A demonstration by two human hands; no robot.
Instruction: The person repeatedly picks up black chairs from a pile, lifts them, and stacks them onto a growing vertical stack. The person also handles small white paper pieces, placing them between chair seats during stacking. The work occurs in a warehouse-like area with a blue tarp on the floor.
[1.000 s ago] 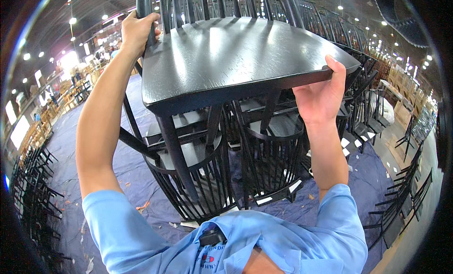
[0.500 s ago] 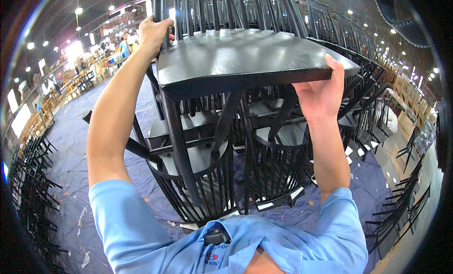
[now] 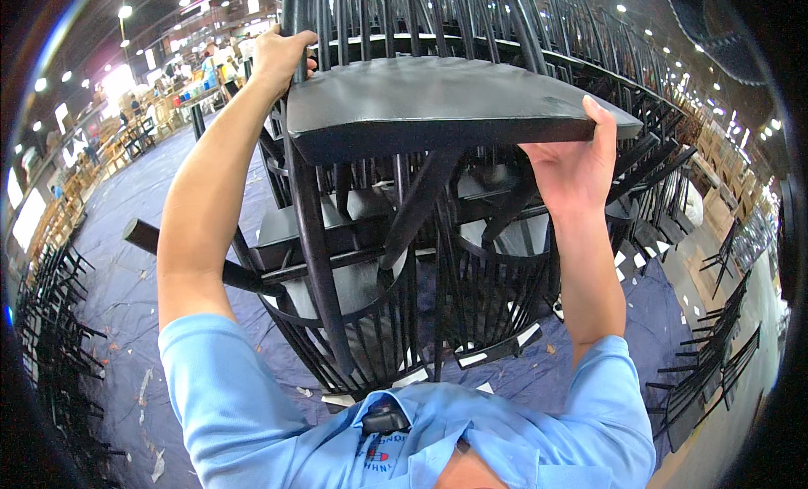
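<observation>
A black wooden chair (image 3: pixel 438 98) with a spindle back is held up in front of me, its seat level with my hands. My left hand (image 3: pixel 282 58) is wrapped round the left post of its backrest. With the thumb on top and the fingers under the edge, my right hand (image 3: pixel 572 165) grips the right front corner of the seat; those fingers are partly hidden. The chair's legs slant down toward me, over black chairs (image 3: pixel 345 291) stacked upside down or tipped below it.
Rows of black spindle-back chairs (image 3: pixel 589 43) are stacked behind. More black chairs stand along the left (image 3: pixel 50 346) and right (image 3: pixel 715 363). A dark blue sheet (image 3: pixel 135 262) with scraps covers the floor. People and wooden furniture (image 3: pixel 126 152) are at the far left.
The seat has shifted slightly in my view, and the stacked chairs below show a little more. Both hands keep their hold on the chair.
</observation>
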